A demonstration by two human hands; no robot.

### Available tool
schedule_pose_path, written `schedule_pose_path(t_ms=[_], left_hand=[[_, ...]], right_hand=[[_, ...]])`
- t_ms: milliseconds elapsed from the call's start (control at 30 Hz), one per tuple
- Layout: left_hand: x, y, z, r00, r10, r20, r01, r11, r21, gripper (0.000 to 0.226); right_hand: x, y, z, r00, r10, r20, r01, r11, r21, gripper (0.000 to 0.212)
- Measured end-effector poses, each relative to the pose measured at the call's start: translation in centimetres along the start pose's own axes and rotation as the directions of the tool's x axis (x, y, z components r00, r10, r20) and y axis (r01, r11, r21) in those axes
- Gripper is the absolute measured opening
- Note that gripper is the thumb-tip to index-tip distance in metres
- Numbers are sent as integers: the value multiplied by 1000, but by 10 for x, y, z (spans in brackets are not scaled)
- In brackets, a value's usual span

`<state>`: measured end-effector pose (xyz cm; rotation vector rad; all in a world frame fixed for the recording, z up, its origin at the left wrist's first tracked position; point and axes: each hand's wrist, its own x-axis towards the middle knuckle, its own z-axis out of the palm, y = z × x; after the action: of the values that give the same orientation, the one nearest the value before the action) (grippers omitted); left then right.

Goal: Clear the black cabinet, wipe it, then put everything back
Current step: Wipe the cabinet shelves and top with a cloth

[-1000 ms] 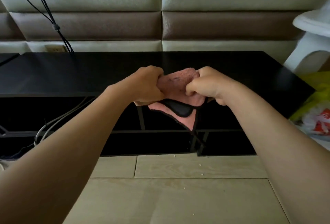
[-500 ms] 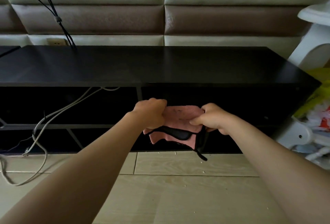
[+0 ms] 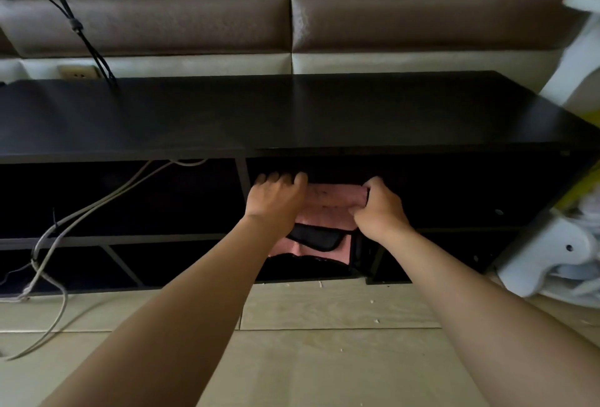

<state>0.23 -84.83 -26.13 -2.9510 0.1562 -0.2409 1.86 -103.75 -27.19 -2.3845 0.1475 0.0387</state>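
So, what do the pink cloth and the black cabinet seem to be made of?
The pink cloth looks like soft terry or microfibre: fuzzy surface, limp folds, black edging. The black cabinet looks like laminated or painted board: flat, smooth top with a dull sheen.

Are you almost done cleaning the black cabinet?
About halfway, it seems. Done: nothing stands on top of the black cabinet, so clearing looks finished. In hand: the left hand and right hand hold a pink cloth at an upper shelf opening, so wiping seems underway. Left: the other shelves, then putting everything back. Those things are out of view.
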Motion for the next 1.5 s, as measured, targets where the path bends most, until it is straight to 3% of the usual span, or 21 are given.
schedule_pose_path(t_ms=[200, 267, 367, 433, 533, 600, 733, 967, 1067, 1233, 1500], left_hand=[[13, 8, 22, 995, 8, -100, -3, 999, 53, 67], [13, 13, 27, 988, 33, -149, -32, 999, 12, 59], [3, 22, 45, 988, 66, -138, -83, 990, -118, 27], [-4, 25, 58, 999, 15, 50, -4, 978, -209, 42], [-13, 21, 72, 981, 10, 195, 31, 978, -206, 64], [-14, 23, 76, 981, 13, 194, 33, 973, -230, 69], [-11, 28, 75, 982, -46, 181, 101, 948, -303, 66], [10, 22, 89, 975, 16, 220, 25, 982, -186, 84], [25, 18, 102, 978, 8, 210, 24, 989, -146, 78], [43, 16, 95, 976, -51, 211, 100, 968, -228, 61], [94, 2, 107, 965, -79, 251, 145, 955, -259, 63]], right_hand=[[18, -2, 19, 998, -31, -46, 25, 992, -125, 45], [18, -1, 25, 994, -69, -80, 41, 951, -308, 52], [14, 3, 38, 922, -356, -151, 212, 792, -573, 36], [11, 5, 48, 874, -482, -54, 374, 739, -560, 30], [9, 9, 67, 896, -388, 215, 442, 729, -523, 52], [9, 15, 75, 897, -356, 262, 442, 705, -555, 59], [8, 19, 79, 913, -311, 263, 407, 732, -546, 60], [19, 13, 80, 925, -278, 258, 374, 777, -505, 59], [29, 9, 81, 929, -269, 252, 364, 784, -503, 59], [57, 4, 86, 936, -251, 248, 344, 802, -488, 59], [109, -6, 90, 930, -241, 277, 352, 800, -487, 58]])
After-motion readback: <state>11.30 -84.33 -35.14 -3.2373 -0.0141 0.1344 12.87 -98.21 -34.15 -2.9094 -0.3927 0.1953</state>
